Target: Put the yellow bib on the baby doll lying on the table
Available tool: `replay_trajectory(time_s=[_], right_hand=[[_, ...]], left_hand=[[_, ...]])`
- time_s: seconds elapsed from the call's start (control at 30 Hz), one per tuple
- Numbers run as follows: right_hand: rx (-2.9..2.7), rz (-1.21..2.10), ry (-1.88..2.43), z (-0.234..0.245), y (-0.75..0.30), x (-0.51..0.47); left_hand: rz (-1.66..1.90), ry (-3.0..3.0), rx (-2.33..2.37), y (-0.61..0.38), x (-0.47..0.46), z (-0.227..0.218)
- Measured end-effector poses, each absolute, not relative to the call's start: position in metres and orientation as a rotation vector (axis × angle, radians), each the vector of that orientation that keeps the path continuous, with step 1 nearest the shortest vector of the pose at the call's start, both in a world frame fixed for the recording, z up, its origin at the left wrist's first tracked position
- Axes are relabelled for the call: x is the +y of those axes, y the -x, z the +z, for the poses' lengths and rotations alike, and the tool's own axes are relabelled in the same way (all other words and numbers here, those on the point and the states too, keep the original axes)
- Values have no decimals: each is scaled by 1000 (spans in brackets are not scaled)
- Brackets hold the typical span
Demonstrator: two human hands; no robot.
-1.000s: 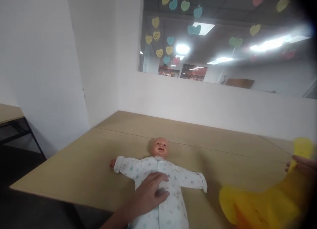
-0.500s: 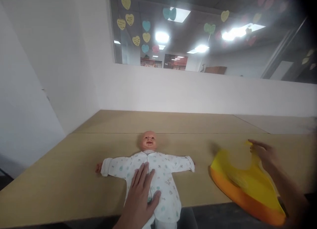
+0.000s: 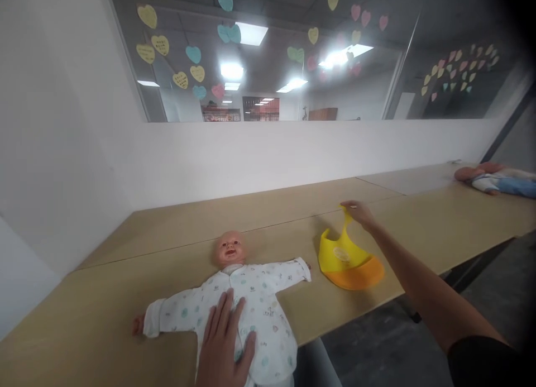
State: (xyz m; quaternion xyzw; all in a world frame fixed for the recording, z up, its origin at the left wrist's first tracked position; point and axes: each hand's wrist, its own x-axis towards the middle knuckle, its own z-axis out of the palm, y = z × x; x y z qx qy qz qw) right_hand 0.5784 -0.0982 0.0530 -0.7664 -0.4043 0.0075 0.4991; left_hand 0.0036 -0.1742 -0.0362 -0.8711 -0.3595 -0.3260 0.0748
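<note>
A baby doll (image 3: 268, 314) in a white patterned top lies on its back on the table, arms stretched out and head toward the wall. My left hand (image 3: 226, 342) rests flat on its chest, fingers extended. To the right, my right hand (image 3: 358, 213) pinches one neck strap of a yellow baby bib (image 3: 352, 256). The bib has an orange catch pocket along its bottom and a pale round print in the middle. It hangs from the strap with its lower edge at or just above the tabletop; I cannot tell which.
The wooden table (image 3: 167, 230) runs along a white wall (image 3: 251, 158) below a window with heart-shaped notes. Another doll (image 3: 502, 180) in blue and white lies at the far right. The table's front edge (image 3: 343, 314) slants up to the right, with dark floor beyond it.
My right hand has drawn the bib away from the front edge, farther back over the table. The view has swung right, bringing the second doll into sight. My left hand stays on the doll's chest.
</note>
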Motion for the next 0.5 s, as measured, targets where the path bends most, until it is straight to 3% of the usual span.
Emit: replay_trajectory(time_s=[0.2,0.5], right_hand=[[-1109,105,2032,-2,-575,-106],[-1653,43,2223,-28,-510,-110]], left_hand=[[-968,2608,-1083,-4,-175,-36],[-896,2644,-1147,-8,-186,-25]])
